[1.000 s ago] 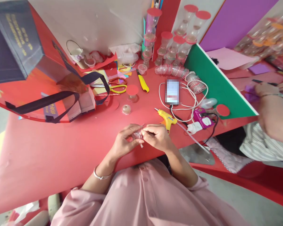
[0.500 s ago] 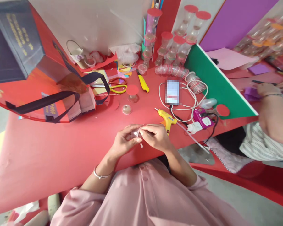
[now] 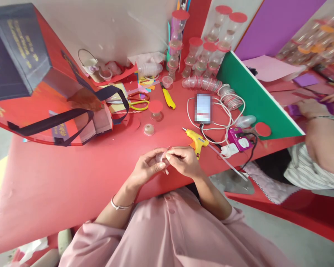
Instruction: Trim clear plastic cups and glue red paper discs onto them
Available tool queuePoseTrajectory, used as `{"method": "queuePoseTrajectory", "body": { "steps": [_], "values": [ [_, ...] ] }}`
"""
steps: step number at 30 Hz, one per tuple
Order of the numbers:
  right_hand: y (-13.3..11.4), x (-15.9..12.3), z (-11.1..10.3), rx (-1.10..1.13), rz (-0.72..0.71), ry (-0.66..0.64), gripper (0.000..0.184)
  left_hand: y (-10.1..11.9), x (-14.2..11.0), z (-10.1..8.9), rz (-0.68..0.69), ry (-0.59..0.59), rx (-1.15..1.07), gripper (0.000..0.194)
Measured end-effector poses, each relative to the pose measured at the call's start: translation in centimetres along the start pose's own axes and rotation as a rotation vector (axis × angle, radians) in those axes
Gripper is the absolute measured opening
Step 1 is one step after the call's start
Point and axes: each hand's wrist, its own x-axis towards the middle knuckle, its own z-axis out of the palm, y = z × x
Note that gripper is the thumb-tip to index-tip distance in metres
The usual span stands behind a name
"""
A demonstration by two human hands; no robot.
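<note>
Near the table's front edge, my left hand point(image 3: 149, 167) curls around a small clear plastic cup point(image 3: 159, 157), most of it hidden by fingers. My right hand point(image 3: 184, 161) pinches at the cup's rim, where a thin pale strip point(image 3: 166, 171) hangs below the fingers. Just beyond lies a clear dome-shaped cup point(image 3: 149, 129) with brownish contents. Behind it stands another cup topped by a red disc point(image 3: 155, 107). A yellow hot glue gun point(image 3: 196, 141) rests to the right of my right hand.
A large red gift bag point(image 3: 47, 92) stands at left. Scissors point(image 3: 139, 106), a yellow cutter knife point(image 3: 168, 98), a phone point(image 3: 203, 108) with white cable, and a purple power adapter point(image 3: 239, 140) lie around. Several cup hourglasses point(image 3: 206, 55) stand at back. A green divider point(image 3: 256, 100) separates a co-worker's arm point(image 3: 323, 133).
My hands stay together on the cup, with only slight finger movement at its rim. Beyond the divider, the co-worker's hands have shifted slightly.
</note>
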Motion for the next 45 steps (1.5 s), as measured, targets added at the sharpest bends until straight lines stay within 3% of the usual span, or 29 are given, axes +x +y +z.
{"method": "queuePoseTrajectory", "body": {
  "steps": [5, 10, 15, 23, 28, 31, 38, 42, 45],
  "values": [
    [-0.6, 0.1, -0.5, -0.052, 0.054, -0.031, 0.023, 0.4, 0.2, -0.2, 0.123, 0.052, 0.261, 0.048],
    [-0.4, 0.1, -0.5, -0.038, 0.139, -0.038, 0.045, 0.4, 0.3, -0.6, 0.298, 0.033, 0.580, 0.051],
    [-0.1, 0.1, -0.7, 0.095, 0.162, -0.115, 0.039, -0.1, 0.3, -0.8, 0.345, 0.043, 0.531, 0.054],
    [-0.6, 0.5, -0.9, 0.093, 0.136, -0.145, 0.042, -0.1, 0.2, -0.9, 0.355, 0.071, 0.564, 0.054],
    [-0.3, 0.3, -0.7, 0.110, 0.145, -0.081, 0.028, 0.3, 0.2, -0.7, 0.364, 0.069, 0.625, 0.055],
    [0.0, 0.1, -0.1, 0.117, 0.134, -0.003, 0.022, 0.3, 0.2, -0.4, 0.349, 0.065, 0.566, 0.054],
    [0.4, 0.3, 0.4, 0.226, 0.160, 0.060, 0.021, -0.1, 0.0, -0.1, 0.148, 0.061, 0.060, 0.051],
    [0.5, 0.0, -0.2, 0.116, 0.120, -0.039, 0.022, -0.1, 0.1, -0.1, 0.137, 0.115, 0.057, 0.050],
    [0.6, -0.2, -0.2, 0.087, 0.086, 0.020, 0.021, 0.0, 0.2, -0.2, 0.144, 0.179, 0.094, 0.050]
  ]
}}
